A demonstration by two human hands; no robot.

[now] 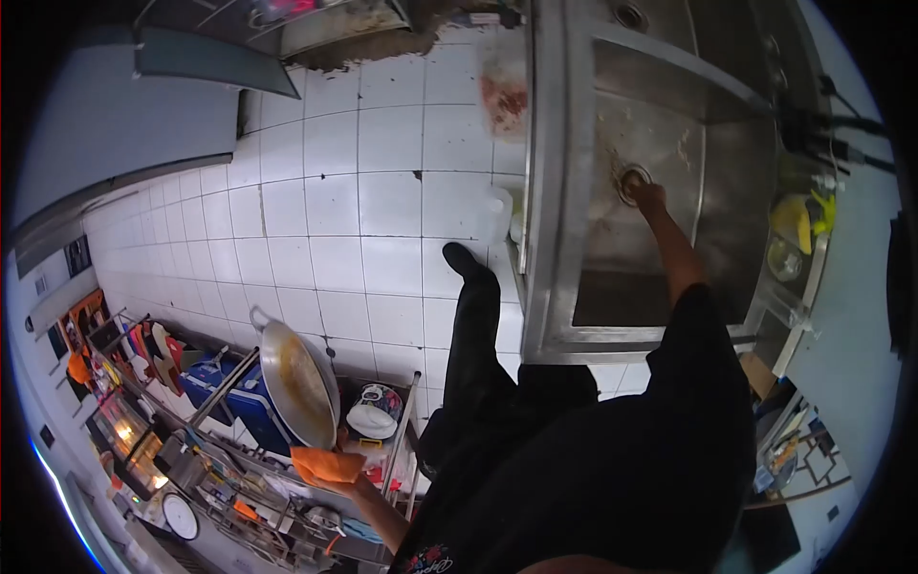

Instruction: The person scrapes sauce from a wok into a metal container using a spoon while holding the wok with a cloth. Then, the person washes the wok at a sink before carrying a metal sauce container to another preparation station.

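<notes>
On the left, my left hand [358,479] is closed around an orange cloth [325,466] at the near handle of a large metal wok [298,378]. The wok is tilted on its side, and its inside has a yellow-brown stain or residue. Most of the left fingers are hidden by the cloth. My right arm reaches down into a steel sink [641,253]. There, my right hand [652,195] is at the round drain [631,182], its fingers bunched together; whatever they hold is too small to tell. Brownish bits lie on the sink bottom around the drain.
White floor tiles [392,206] lie between the sink and the shelving. Below the wok, a metal rack [251,459] carries utensils, with blue cases [251,407] beside it. Yellow-green items [798,222] sit on the ledge behind the sink. A reddish stain [505,103] marks the floor.
</notes>
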